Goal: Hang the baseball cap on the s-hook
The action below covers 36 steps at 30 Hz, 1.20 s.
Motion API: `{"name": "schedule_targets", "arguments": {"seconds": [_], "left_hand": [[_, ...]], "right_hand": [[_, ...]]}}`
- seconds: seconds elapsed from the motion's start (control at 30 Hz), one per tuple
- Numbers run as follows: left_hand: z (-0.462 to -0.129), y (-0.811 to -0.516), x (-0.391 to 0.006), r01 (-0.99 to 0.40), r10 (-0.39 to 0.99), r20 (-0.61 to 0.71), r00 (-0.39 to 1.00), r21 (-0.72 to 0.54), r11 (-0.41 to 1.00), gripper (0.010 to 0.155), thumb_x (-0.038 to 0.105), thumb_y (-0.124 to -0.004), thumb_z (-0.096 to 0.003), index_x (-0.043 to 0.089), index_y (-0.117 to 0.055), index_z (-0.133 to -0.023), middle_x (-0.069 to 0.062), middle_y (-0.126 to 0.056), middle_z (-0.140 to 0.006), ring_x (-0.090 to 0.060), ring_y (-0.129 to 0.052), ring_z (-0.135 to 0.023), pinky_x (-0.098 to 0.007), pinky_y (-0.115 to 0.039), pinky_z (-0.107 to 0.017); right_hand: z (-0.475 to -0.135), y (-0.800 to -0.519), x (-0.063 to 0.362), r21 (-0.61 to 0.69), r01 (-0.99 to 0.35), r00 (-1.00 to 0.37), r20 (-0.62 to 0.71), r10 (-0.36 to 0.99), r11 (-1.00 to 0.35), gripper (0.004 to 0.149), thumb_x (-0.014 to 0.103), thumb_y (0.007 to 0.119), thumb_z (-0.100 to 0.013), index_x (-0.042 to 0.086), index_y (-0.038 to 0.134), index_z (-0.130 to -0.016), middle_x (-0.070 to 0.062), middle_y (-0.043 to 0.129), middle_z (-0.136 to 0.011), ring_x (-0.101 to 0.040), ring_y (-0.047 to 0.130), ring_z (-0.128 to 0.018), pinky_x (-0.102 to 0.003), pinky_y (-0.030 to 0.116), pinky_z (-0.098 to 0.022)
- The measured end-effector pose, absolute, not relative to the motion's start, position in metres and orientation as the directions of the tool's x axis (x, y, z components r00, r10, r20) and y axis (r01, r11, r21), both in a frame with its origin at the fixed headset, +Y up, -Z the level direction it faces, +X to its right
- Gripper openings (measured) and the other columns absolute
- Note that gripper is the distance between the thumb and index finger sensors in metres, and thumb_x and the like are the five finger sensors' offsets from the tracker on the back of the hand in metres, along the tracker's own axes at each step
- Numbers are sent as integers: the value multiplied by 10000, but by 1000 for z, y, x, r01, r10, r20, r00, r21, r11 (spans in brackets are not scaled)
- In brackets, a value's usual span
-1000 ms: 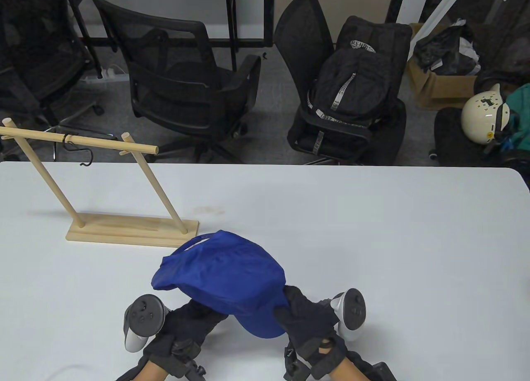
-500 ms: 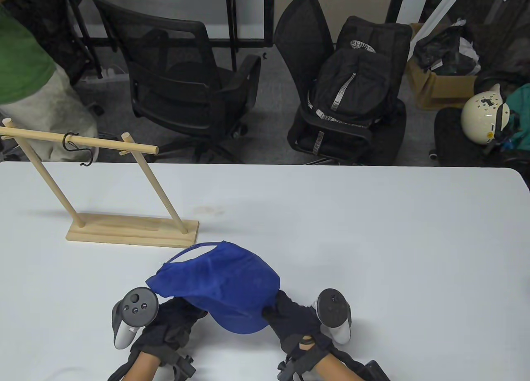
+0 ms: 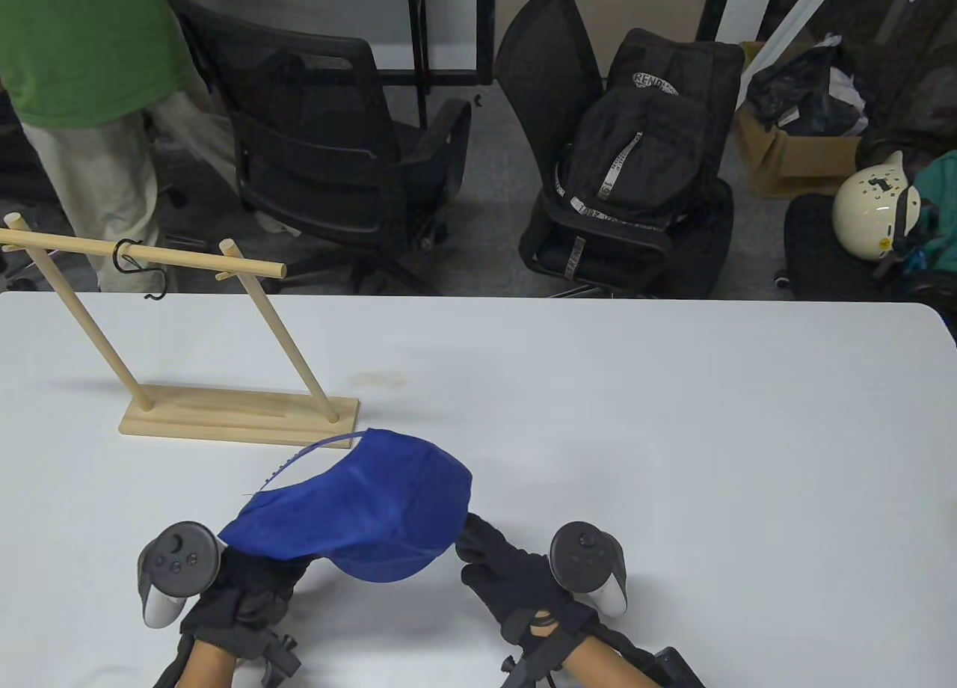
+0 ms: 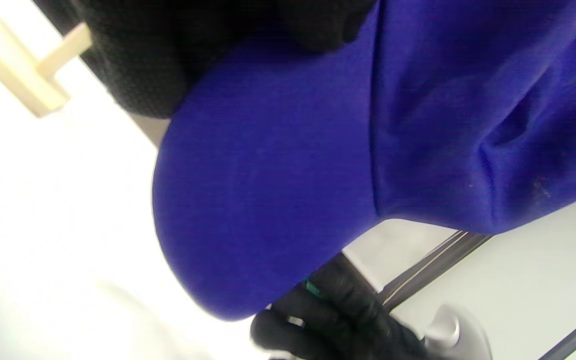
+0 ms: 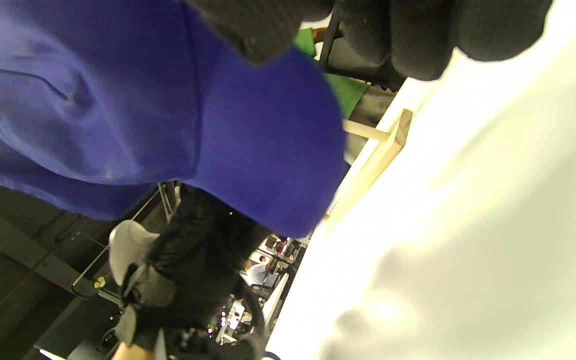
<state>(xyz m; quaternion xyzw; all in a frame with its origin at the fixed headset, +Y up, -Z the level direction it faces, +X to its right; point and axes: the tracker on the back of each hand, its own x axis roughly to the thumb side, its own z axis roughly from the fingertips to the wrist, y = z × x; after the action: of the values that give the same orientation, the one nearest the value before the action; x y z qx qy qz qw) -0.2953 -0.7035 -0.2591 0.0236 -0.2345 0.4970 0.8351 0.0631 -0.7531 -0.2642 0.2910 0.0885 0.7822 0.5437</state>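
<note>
Table view shows the blue baseball cap [image 3: 359,512] lifted off the white surface [image 3: 635,419], carried between both hands. The left hand [image 3: 239,598] grips it from beneath at the near-left edge; the right hand [image 3: 516,576] touches the brim's right edge, though whether those fingers actually pinch it I cannot tell. The adjuster strap [image 3: 314,452] arcs open on the far side, away from the hands and toward the wooden rack [image 3: 232,411].

The black s-hook [image 3: 138,265] hangs from the rack's crossbar [image 3: 149,253], well beyond and to the left of the left hand, with nothing on it yet.

To do this well, I'd say the strap loop is the part to offer to the hook, so keep it leading and held open. Bring the cap up past the rack's near post without knocking it, since the rack looks light and could slide. The hook's lower tip looks small, so approach slowly, thread the loop over it, then let the cap's weight settle before letting go.
</note>
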Motion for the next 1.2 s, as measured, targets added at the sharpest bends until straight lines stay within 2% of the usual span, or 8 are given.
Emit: {"name": "schedule_targets", "arguments": {"seconds": [0.27, 0.7, 0.97, 1.2], "left_hand": [[-253, -666, -337, -883, 789, 454, 414, -11, 469, 432, 237, -701, -579, 233, -733, -1010, -36, -937, -953, -331, -1004, -877, -542, -866, -623], [-271, -625, -422, -912, 826, 388, 410, 209, 354, 434, 214, -664, -589, 209, -723, -1019, -65, -924, -947, -358, -977, -905, -564, -835, -651], [-291, -622, -459, -916, 870, 302, 390, 218, 336, 433, 213, -652, -595, 211, -717, -1023, -70, -913, -953, -372, -949, -933, -576, -806, -674], [-316, -630, -467, -921, 895, 230, 382, 176, 348, 432, 212, -652, -598, 212, -720, -1024, -74, -910, -957, -381, -934, -949, -584, -786, -689]], "right_hand": [[-267, -749, 76, 416, -805, -274, 372, 887, -423, 656, 151, 697, -521, -116, 420, -1052, -465, 511, -1011, -646, 664, -877, -717, 645, -547], [-272, -741, 98, 347, -826, -315, 370, 874, -445, 652, 157, 691, -523, -118, 426, -1052, -474, 488, -1015, -650, 664, -876, -718, 647, -544], [-275, -744, 113, 305, -838, -348, 340, 874, -453, 654, 160, 689, -524, -116, 422, -1054, -475, 476, -1018, -654, 658, -877, -717, 644, -549], [-278, -748, 122, 273, -845, -371, 318, 872, -459, 692, 163, 688, -526, -99, 348, -1068, -473, 455, -1024, -655, 655, -879, -719, 639, -551]]}}
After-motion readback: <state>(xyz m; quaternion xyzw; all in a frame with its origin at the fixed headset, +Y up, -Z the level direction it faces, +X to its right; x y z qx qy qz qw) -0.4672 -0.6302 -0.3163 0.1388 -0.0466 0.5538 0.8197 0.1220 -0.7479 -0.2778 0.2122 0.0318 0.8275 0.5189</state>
